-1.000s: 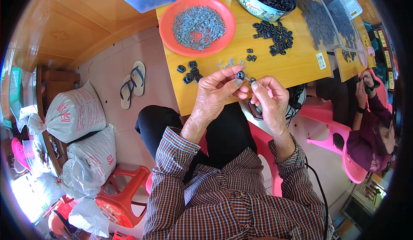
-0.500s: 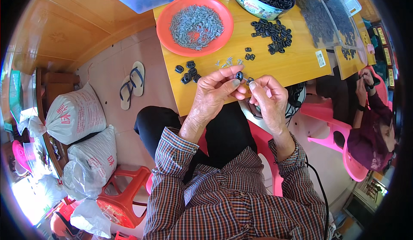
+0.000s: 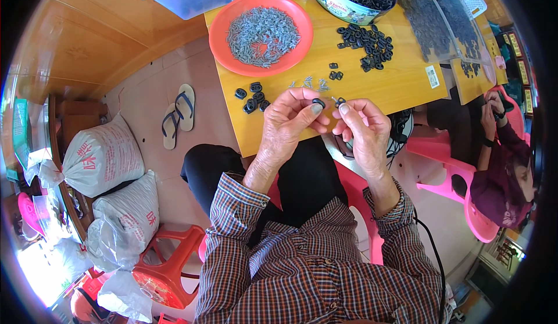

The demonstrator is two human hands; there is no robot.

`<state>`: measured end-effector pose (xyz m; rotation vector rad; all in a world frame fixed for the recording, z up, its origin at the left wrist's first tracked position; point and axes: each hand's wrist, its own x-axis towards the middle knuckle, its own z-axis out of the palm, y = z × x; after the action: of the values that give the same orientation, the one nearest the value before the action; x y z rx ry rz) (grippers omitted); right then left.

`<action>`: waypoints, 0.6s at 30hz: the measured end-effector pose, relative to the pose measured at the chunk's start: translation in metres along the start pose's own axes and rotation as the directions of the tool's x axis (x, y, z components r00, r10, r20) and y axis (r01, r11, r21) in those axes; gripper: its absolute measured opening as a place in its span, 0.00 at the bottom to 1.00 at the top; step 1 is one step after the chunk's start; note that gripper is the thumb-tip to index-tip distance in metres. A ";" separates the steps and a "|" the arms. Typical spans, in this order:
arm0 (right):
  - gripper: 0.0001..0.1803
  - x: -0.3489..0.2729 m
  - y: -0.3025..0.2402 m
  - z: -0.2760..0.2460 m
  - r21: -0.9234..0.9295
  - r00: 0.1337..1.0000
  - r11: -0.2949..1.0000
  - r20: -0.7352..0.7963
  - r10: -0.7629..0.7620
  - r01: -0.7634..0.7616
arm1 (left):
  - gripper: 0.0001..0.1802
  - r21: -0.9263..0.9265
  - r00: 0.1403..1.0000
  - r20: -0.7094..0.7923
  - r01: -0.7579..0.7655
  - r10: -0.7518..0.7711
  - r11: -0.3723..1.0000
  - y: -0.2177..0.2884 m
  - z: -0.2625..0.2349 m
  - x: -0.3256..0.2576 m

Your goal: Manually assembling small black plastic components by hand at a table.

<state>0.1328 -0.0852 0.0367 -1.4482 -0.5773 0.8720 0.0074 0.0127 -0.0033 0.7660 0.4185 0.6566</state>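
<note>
Both hands have barely shifted since a moment ago. Left hand (image 3: 289,120) pinches a small black part (image 3: 318,102); right hand (image 3: 361,131) pinches another black piece (image 3: 340,101) beside it, above the yellow table (image 3: 378,86).

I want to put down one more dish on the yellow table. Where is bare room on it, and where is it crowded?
The widest bare patch of the yellow table lies between the loose black pieces and the near edge, right of the right hand. A smaller strip runs between the orange plate and the small black cluster. The far side is crowded: round tin, clear trays.
</note>
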 end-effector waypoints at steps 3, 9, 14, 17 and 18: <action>0.07 0.000 0.000 0.002 0.018 1.000 1.000 0.000 0.024 -0.024 | 0.07 0.107 0.998 -0.040 -0.051 0.055 0.993 -0.003 0.000 0.001; 0.09 0.000 -0.003 0.005 0.083 0.997 0.993 0.016 0.077 -0.078 | 0.10 0.161 0.986 -0.059 -0.147 0.158 0.976 -0.010 0.004 0.000; 0.09 0.001 -0.002 0.004 0.114 0.996 0.989 -0.010 0.093 -0.091 | 0.12 0.429 0.968 0.001 -0.225 0.249 0.875 -0.011 0.003 -0.001; 0.09 0.003 -0.003 0.002 0.161 0.996 0.983 -0.011 0.094 -0.091 | 0.10 0.428 0.969 -0.043 -0.203 0.244 0.881 -0.015 0.006 -0.001; 0.09 0.003 -0.003 0.002 0.173 0.995 0.980 -0.013 0.099 -0.096 | 0.10 0.445 0.957 -0.049 -0.235 0.285 0.864 -0.016 0.005 -0.001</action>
<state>0.1335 -0.0815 0.0395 -1.3353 -0.4072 0.9588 0.0159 0.0007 -0.0120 1.2326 0.5831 0.8776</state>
